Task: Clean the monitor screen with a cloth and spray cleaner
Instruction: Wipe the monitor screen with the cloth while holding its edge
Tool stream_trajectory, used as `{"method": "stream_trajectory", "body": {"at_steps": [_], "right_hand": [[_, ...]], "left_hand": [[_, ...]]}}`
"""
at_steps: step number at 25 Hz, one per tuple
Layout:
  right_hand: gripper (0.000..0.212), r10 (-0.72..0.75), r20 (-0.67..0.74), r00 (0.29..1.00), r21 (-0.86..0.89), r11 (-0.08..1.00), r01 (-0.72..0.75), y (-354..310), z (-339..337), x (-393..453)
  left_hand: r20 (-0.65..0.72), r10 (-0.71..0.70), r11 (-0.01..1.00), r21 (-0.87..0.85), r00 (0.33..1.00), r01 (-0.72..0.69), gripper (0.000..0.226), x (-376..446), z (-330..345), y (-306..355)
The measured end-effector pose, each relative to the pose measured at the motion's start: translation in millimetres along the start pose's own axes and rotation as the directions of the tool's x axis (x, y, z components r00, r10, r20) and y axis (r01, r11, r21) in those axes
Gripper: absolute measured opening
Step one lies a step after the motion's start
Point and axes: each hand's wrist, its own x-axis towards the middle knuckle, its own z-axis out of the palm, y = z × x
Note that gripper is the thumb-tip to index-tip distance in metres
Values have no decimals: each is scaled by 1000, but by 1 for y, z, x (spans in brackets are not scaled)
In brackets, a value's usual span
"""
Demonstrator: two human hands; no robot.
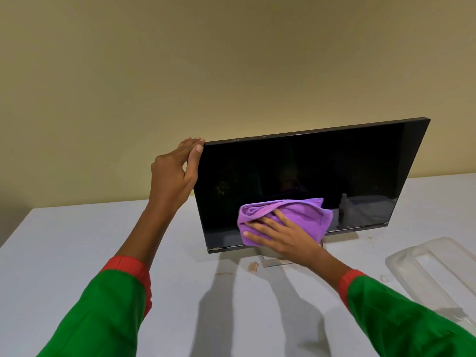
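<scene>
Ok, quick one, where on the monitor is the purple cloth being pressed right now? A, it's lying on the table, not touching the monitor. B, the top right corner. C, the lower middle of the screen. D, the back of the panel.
C: the right hand presses the purple cloth flat on the lower middle of the monitor screen, while the left hand grips its top left corner.

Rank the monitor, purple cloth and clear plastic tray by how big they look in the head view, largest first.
1. monitor
2. clear plastic tray, cut off by the frame edge and nearer the camera, so its rank is unsure
3. purple cloth
</scene>
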Motion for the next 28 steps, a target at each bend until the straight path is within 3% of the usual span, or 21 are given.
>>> {"method": "stream_trajectory", "body": {"at_steps": [3, 6, 8, 12, 18, 21, 23, 26, 28], "right_hand": [[81, -30, -120, 992, 11, 999, 32, 5, -19, 28], [57, 130, -187, 974, 54, 991, -122, 32, -28, 26], [57, 198, -174, 965, 52, 980, -192, 46, -21, 6], [65, 66, -167, 984, -16, 997, -70, 38, 2, -26], [89, -155, -84, 984, -29, 988, 153, -10, -7, 28], [71, -197, -150, 969, -6, 980, 199, -27, -28, 68], [65, -172, -211, 962, 10, 984, 178, -24, -41, 85], [51, -16, -354, 935, 53, 998, 37, 3, -44, 75], [48, 51, -374, 926, 62, 998, -30, 19, -32, 50]], "left_hand": [[30, -9, 1000, -19, 1000, 10, 31, 2, -4, -1], [77, -27, 997, -72, 997, 33, 34, 4, -8, -3], [83, -39, 994, -103, 996, 47, 36, 4, -10, -4], [72, -39, 991, -122, 997, 48, 36, 4, -9, -8], [81, -37, 991, -126, 996, 47, 34, 4, -8, -9], [83, -34, 992, -122, 996, 44, 34, 4, -7, -9], [84, -32, 992, -120, 996, 42, 35, 5, -8, -9], [88, -13, 991, -133, 996, 25, 35, 5, -10, -11], [91, -12, 990, -138, 996, 25, 35, 5, -10, -12]]}}
